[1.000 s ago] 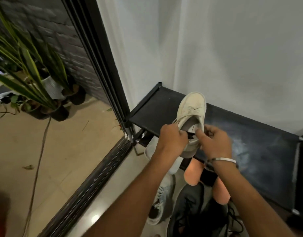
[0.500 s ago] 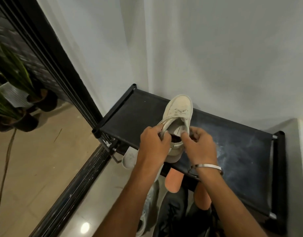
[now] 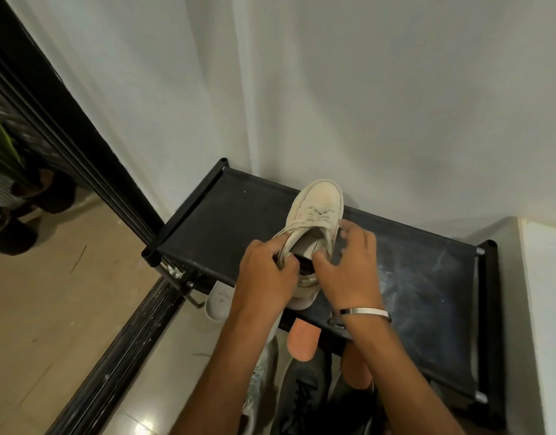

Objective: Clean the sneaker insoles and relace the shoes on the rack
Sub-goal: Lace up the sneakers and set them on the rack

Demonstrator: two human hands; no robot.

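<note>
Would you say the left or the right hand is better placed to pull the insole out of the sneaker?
Probably the right hand: its fingers are loose at the sneaker opening, while the left hand grips the collar, steadying it.

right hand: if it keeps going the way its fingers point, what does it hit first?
Probably the cream sneaker: the right hand already reaches over its right side, fingers aimed toward the toe. Past that lie the black rack top and wall; depth is unclear.
</note>
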